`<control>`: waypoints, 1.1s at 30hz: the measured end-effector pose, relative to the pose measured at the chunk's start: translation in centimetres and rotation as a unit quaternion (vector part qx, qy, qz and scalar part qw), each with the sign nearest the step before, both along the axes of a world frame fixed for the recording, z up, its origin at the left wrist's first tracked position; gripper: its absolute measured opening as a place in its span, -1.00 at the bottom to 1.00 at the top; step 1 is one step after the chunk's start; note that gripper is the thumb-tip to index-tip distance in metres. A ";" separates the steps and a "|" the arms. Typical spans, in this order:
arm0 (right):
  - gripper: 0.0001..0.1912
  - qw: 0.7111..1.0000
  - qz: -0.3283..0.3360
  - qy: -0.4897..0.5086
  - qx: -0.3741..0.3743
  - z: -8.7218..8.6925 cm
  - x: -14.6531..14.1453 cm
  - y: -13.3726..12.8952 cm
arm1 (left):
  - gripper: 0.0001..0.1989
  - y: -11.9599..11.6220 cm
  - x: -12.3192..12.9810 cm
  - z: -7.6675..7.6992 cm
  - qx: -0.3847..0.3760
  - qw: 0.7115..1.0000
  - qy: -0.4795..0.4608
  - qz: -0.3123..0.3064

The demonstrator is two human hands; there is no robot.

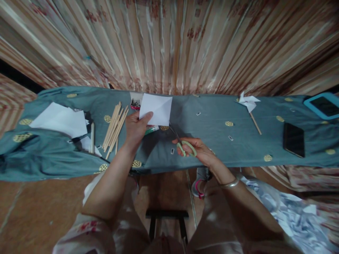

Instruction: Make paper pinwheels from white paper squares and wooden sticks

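2 hands in use: your left fingers [148, 116] pinch the white paper square [159, 107] above the table [209, 148], your right fingers occupy the green-handled scissors [182, 144]; paper presumably light, floppy, easily creased, best gripped flat near its edge.

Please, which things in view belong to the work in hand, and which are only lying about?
Seemingly in the work:
- white paper square, in the left hand
- scissors, in the right hand
- loose white paper
- wooden sticks
- paper pinwheel

Probably just lying about:
- black phone
- blue-framed device
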State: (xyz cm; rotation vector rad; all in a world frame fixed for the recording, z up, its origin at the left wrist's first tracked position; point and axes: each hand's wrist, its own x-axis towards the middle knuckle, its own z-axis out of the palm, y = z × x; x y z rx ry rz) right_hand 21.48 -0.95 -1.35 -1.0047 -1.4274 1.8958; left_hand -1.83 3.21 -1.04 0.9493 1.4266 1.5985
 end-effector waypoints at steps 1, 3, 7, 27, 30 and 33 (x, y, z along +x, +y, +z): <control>-0.42 1.000 0.000 0.003 -0.003 -0.1 0.0 0.0 | -0.68 -0.1 0.1 0.0 0.000 1.000 -0.003 -0.005; -0.43 1.000 -0.003 0.009 -0.014 -0.2 0.0 0.0 | -0.67 -0.2 0.2 0.1 0.000 1.000 -0.006 -0.013; -0.43 0.999 -0.009 0.013 -0.034 -0.2 -0.1 0.1 | -0.67 -0.3 0.5 0.1 -0.012 0.999 -0.002 -0.030; -0.41 0.997 -0.032 0.001 -0.072 0.0 -0.5 0.0 | -0.67 -0.5 0.9 0.1 -0.025 0.998 0.005 -0.051; -0.42 0.997 -0.031 0.002 -0.070 0.0 -0.5 0.0 | -0.67 -0.5 0.9 0.1 -0.029 0.998 0.005 -0.051; -0.42 0.997 -0.032 0.002 -0.067 0.0 -0.5 0.0 | -0.66 -0.5 0.9 0.1 -0.029 0.998 0.004 -0.050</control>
